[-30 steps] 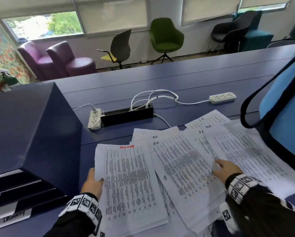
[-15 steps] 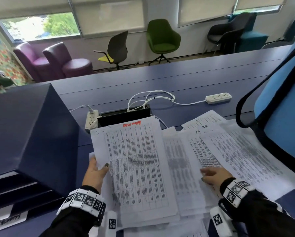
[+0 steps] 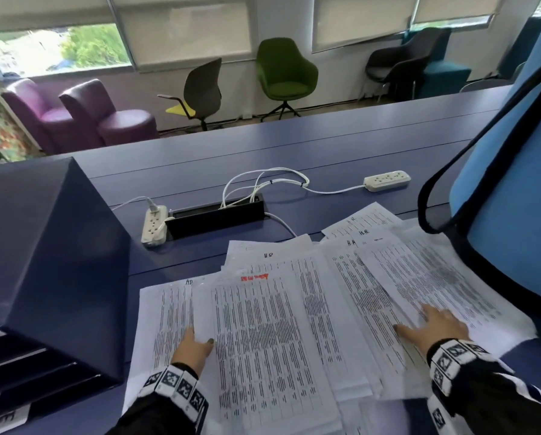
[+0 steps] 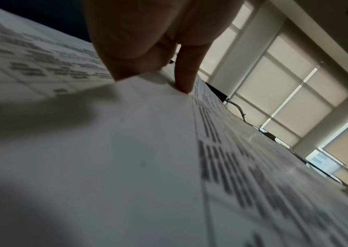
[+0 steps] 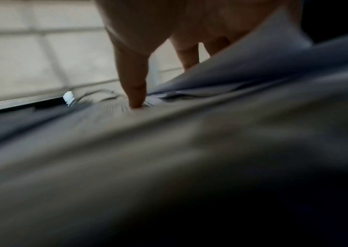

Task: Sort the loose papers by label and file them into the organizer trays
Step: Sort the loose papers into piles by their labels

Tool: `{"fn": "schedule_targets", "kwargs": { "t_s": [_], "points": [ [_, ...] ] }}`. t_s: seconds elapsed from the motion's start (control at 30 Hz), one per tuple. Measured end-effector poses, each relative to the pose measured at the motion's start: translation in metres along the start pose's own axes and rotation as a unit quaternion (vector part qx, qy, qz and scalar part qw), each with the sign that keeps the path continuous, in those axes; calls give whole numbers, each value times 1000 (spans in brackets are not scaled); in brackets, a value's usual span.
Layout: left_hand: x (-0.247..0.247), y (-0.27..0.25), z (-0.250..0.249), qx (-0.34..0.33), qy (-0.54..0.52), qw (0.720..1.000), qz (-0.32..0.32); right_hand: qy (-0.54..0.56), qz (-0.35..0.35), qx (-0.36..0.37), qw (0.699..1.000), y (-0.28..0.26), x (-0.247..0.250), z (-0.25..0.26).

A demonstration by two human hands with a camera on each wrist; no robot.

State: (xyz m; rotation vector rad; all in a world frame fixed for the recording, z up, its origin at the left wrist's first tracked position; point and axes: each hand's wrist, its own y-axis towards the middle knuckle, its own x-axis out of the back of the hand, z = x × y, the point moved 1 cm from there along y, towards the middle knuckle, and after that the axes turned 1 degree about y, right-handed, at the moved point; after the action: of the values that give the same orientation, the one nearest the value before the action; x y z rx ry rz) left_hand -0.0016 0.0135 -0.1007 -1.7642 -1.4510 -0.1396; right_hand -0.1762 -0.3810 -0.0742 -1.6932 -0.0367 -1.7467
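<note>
Left hand (image 3: 191, 343): at the left edge of the red-labelled sheet (image 3: 269, 337), thumb on top and fingers tucked under the edge, pinching it. The left wrist view shows a fingertip pressed to the paper. Judged purpose: to keep this sheet separate from the one beneath it.

Right hand (image 3: 432, 329): fingers straight and spread, flat on the right-hand spread of papers (image 3: 426, 287), holding nothing. Judged purpose: to pin the pile so it does not slide while the other hand works.

Loose papers: overlapping across the near desk (image 3: 325, 158); not yet filed. One sheet at far left (image 3: 165, 309) carries a handwritten mark at its top; several behind are marked "HR" (image 3: 268, 255). The fanned layout likely keeps the top-edge labels readable.

Organizer trays (image 3: 27, 365): dark unit at the left edge of the desk, just beside the papers, slots facing the person, with white label strips too small to read.

Further out: two white power strips (image 3: 152, 224) and a black cable box (image 3: 216, 215) behind the papers; a blue chair back (image 3: 514, 183) at right.
</note>
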Motion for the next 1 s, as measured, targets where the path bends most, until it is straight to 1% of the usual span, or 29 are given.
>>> {"fn": "schedule_targets", "kwargs": {
  "t_s": [0.13,0.3,0.37,0.47,0.53,0.57,0.63,0.7,0.83,0.93,1.0],
  "points": [
    [3,4,-4,9,40,999,6,-46,-15,4,999,1,7,6],
    [3,2,-4,12,40,999,-3,-100,-12,21,995,2,12,15],
    [2,2,-6,18,31,999,0,-141,-6,48,989,-1,16,20],
    [2,-1,-11,24,50,998,-2,-209,18,104,972,-10,21,33],
    [2,-1,-12,32,59,998,-2,-208,11,136,969,-15,15,42],
    [2,-1,-12,31,62,998,-1,-191,7,135,972,-18,8,44],
    [3,0,-11,30,66,997,-2,-145,6,102,984,-18,-7,45],
    [3,-1,-12,28,76,997,-7,-123,21,75,989,-14,-22,43],
    [1,-4,-15,36,90,995,-14,-121,39,72,989,-10,-39,36],
    [1,-6,-16,39,70,997,-13,-146,54,70,985,-11,-37,36],
    [2,-7,-15,38,60,997,-11,-140,59,65,986,-12,-33,38]
  ]
}}
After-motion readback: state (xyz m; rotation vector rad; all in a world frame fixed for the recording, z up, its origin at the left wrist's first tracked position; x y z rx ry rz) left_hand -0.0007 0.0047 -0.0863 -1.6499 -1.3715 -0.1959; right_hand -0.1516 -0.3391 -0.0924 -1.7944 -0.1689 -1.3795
